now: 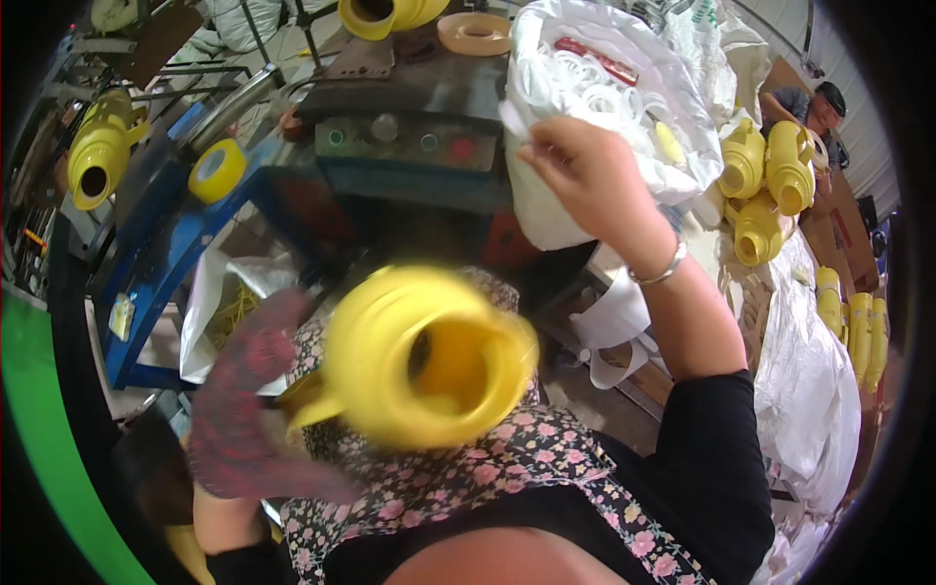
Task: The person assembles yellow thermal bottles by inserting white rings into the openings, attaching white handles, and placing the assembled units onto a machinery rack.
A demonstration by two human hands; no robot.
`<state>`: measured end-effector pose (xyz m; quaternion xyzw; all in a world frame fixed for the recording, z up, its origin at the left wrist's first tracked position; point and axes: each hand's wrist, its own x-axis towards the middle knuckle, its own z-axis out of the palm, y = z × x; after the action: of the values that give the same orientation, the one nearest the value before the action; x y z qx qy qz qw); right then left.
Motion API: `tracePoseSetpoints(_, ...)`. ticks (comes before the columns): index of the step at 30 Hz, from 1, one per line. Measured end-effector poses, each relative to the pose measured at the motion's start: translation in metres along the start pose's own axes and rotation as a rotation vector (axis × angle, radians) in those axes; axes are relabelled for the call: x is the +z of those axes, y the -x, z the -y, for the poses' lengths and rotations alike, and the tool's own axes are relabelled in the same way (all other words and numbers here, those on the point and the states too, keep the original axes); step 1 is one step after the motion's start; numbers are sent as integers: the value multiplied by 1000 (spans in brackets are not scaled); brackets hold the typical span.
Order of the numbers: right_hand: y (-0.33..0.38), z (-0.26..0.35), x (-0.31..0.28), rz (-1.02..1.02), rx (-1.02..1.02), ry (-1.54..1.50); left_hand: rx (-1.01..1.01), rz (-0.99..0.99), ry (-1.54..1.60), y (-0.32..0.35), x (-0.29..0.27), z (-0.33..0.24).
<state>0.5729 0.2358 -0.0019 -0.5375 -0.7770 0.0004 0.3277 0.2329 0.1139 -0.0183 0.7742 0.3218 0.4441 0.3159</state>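
Setting: workshop floor crowded with a blue-framed machine bench [175,253], sacks and yellow plastic ware; fisheye rim blacks out the corners.
Lap, 6 o'clock: floral apron [487,478] over dark clothing, cut off by the lower edge.
Left hand [249,400], 8 o'clock: in a reddish knit glove, blurred by motion; closed about the handle side of the yellow jug, fingers not separately readable.
Yellow jug [419,356], centre: wide mouth turned toward the camera, smeared by blur; handle at its left, base hidden behind the body.
Right hand [585,180], 1 o'clock: bare, a silver bangle at the wrist; fingertips pinched on something small and white at the sack's rim, too small to tell what.
White sack [546,210], 12 to 1 o'clock: open, filled with white rings [585,78]; lower part hidden behind the forearm.
Bench top, 12 o'clock: control panel with round buttons [400,141]; a tan tape roll [475,32] beyond.
Left side, 10 o'clock: yellow tape roll [216,171], another yellow jug [97,156].
Far right, 2 o'clock: grouped yellow jugs [770,190]; a second person [814,107] partly hidden behind them.
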Motion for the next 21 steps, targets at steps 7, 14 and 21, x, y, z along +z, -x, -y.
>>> tracePoseSetpoints(7, 68, 62, 46, 158, 417, -1115, 264, 484, -308, -45, 66, -25)
tracePoseSetpoints(14, 47, 88, 49, -110, 837, -1880, 380, 376, -362, -45, 64, -31)
tracePoseSetpoints(21, 53, 86, -27, 519, 239, -1603, -96, 19, -39, -18, 27, -33)
